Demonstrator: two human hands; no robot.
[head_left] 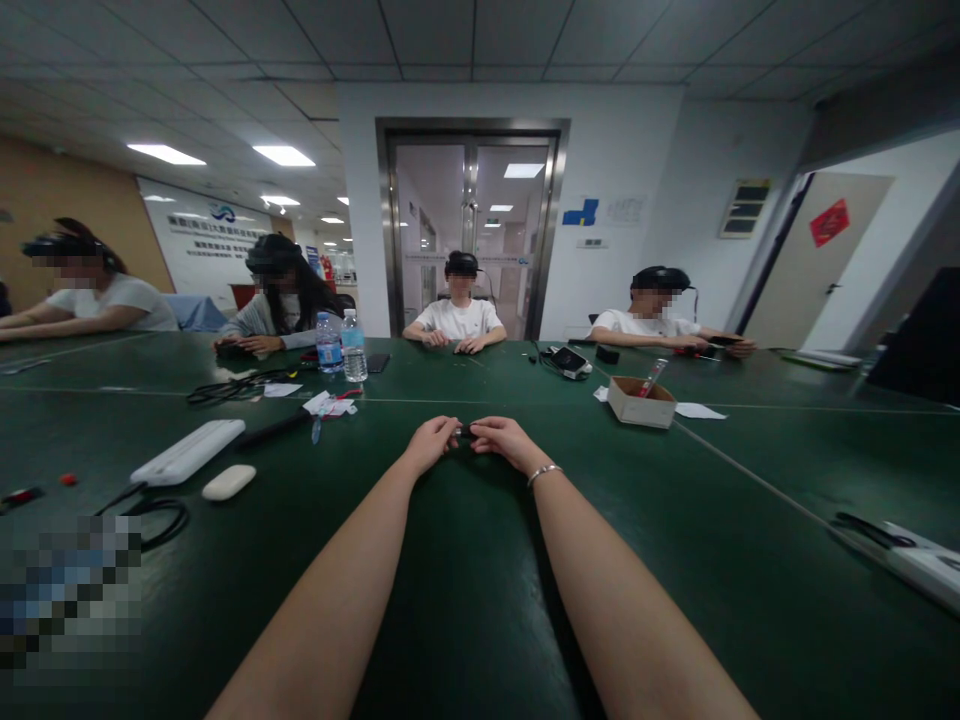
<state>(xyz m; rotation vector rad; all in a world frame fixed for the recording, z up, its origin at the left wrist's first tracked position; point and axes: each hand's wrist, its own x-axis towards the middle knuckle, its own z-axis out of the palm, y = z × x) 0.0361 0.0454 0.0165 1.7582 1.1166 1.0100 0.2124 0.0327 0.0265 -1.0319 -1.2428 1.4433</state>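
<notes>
Both my arms stretch forward over the green table (465,560). My left hand (433,444) is closed, its fingertips pinching the pale, silvery end of a small black object (466,433). From the other side, the closed fingers of my right hand (507,444) grip its dark end. The object is too small and too covered by fingers to tell its kind. A bracelet (544,474) circles my right wrist.
At left lie a white power strip (189,452), a white rounded case (229,482) and black cables (161,520). Two water bottles (352,345) stand farther back. At right are a small cardboard box (642,402) and another power strip (926,565). Several people sit around the table.
</notes>
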